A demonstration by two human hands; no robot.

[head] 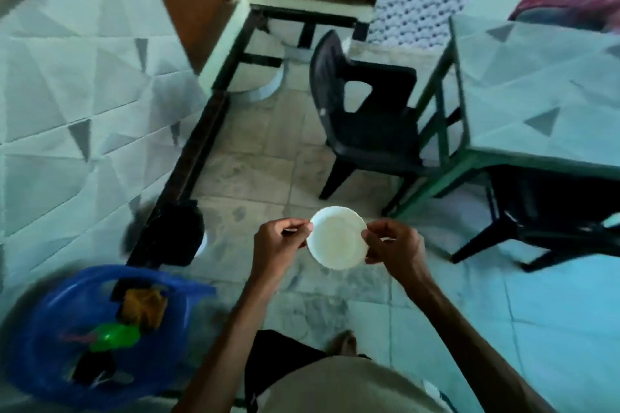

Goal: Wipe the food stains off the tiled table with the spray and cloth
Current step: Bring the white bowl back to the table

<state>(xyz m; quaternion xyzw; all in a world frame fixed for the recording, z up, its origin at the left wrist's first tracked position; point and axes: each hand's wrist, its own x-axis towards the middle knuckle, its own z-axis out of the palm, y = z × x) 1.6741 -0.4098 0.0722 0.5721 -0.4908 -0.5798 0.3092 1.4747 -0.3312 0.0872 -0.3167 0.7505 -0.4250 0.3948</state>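
Observation:
A small white plate (336, 237) hangs in mid-air over the floor, held at both sides. My left hand (278, 246) pinches its left rim and also seems to hold a thin utensil. My right hand (392, 246) pinches the right rim. One tiled table (67, 94) runs along the left, and a second tiled table (543, 90) with a green frame stands at the right. In a blue basin (40, 339) on the left table lie a green bottle-like item (114, 337), a brown cloth (144, 308) and dark objects.
A black plastic chair (365, 117) stands ahead beside the right table, and another black chair (550, 214) sits under that table's near end. A dark object (181, 231) lies by the left table's edge. Brown doors close off the back wall.

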